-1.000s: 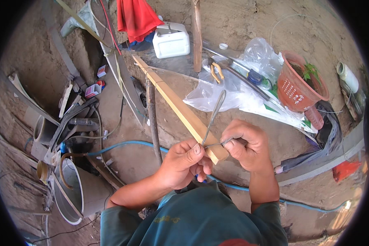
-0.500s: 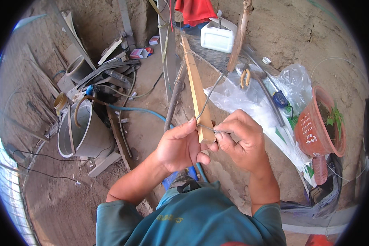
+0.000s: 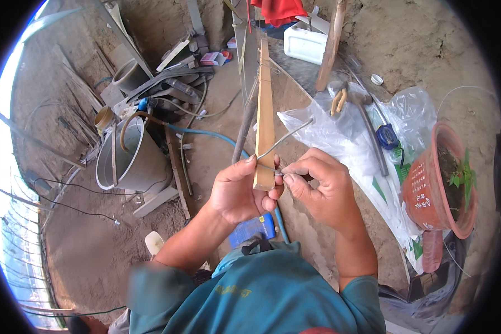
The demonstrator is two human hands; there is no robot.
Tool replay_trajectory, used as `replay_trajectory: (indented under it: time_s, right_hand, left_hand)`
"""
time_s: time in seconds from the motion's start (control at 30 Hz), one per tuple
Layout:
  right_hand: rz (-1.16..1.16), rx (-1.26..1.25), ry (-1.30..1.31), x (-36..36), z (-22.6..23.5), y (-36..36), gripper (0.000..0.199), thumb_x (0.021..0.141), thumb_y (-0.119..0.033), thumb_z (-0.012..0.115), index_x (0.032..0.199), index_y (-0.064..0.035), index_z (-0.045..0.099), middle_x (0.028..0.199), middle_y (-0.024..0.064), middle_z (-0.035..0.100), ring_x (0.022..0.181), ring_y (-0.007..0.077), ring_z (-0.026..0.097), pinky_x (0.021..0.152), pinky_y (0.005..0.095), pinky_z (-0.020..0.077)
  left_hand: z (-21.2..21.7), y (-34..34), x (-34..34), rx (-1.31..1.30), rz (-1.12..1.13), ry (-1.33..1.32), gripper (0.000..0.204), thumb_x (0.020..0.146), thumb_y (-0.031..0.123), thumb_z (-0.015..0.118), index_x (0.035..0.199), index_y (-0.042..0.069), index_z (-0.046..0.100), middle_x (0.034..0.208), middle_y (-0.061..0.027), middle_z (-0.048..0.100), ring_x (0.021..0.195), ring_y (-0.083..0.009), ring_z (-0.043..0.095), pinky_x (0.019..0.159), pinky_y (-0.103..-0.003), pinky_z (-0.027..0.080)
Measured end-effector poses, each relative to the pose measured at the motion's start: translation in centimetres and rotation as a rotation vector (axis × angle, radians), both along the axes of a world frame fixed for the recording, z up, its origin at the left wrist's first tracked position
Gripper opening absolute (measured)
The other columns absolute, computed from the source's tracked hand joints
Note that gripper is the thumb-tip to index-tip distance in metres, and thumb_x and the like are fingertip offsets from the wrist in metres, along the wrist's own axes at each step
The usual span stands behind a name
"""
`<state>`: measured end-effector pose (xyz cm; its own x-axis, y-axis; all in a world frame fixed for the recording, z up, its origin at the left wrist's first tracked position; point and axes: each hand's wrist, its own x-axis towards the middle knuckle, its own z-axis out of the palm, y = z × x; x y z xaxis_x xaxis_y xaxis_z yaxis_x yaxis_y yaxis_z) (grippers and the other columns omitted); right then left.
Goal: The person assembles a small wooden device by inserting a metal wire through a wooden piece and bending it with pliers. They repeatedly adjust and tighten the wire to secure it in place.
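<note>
A long, squared strip of pale wood points away from me, its near end in my left hand. The thumb presses on the left edge of the strip while the fingers curl beneath it. Grey wire wraps across the strip near this end, and one loose length sticks out to the upper right. My right hand pinches the wire's other end between thumb and forefinger, just right of the wood. Farther up, a thin binding crosses the strip, close to a darker round stick alongside.
A grey bucket with a hose stands at left. On the right, plastic sheeting lies under pliers, a hammer and a blue tape measure. Beyond it is a potted plant; a white container stands at the back.
The wire's loose length has swung from pointing up along the strip to slanting right. My right hand still pinches the other end. The whole view has shifted slightly.
</note>
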<state>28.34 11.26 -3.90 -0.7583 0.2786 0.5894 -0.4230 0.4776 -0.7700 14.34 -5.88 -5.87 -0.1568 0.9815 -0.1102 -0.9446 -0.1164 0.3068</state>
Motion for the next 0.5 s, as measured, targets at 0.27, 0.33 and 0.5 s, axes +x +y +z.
replay_trajectory:
  time_s: [0.27,0.33,0.5]
  right_hand:
    - [-0.05,0.078,0.007,1.2,-0.2,0.8,0.008,0.088,-0.003,0.077,0.094,-0.0036,0.072,0.086,0.0088,0.065,0.073,0.0283,0.069,0.064,0.0395,0.0554]
    - [-0.101,0.161,-0.008,1.9,0.2,1.0,0.009,0.086,-0.007,0.079,0.091,-0.0056,0.072,0.084,0.008,0.063,0.071,0.0289,0.067,0.062,0.0396,0.0545]
    - [-0.242,0.351,0.012,2.0,0.4,0.5,0.014,0.084,-0.017,0.082,0.084,-0.0099,0.07,0.08,0.0055,0.059,0.068,0.0266,0.065,0.058,0.0395,0.0522]
  left_hand:
    - [0.6,0.2,-0.9,-0.061,-0.118,0.075,0.051,0.102,0.034,0.063,0.14,0.001,0.056,0.119,-0.0214,0.067,0.102,-0.0376,0.069,0.077,-0.04,0.064]
    - [0.8,0.6,-1.0,-0.081,-0.164,0.111,0.051,0.103,0.034,0.063,0.141,0.0,0.055,0.122,-0.0208,0.067,0.104,-0.0373,0.07,0.073,-0.038,0.064]
    - [0.7,0.5,-1.4,-0.064,-0.177,0.133,0.053,0.104,0.032,0.063,0.142,-0.003,0.052,0.121,-0.0251,0.069,0.103,-0.0401,0.073,0.069,-0.038,0.066]
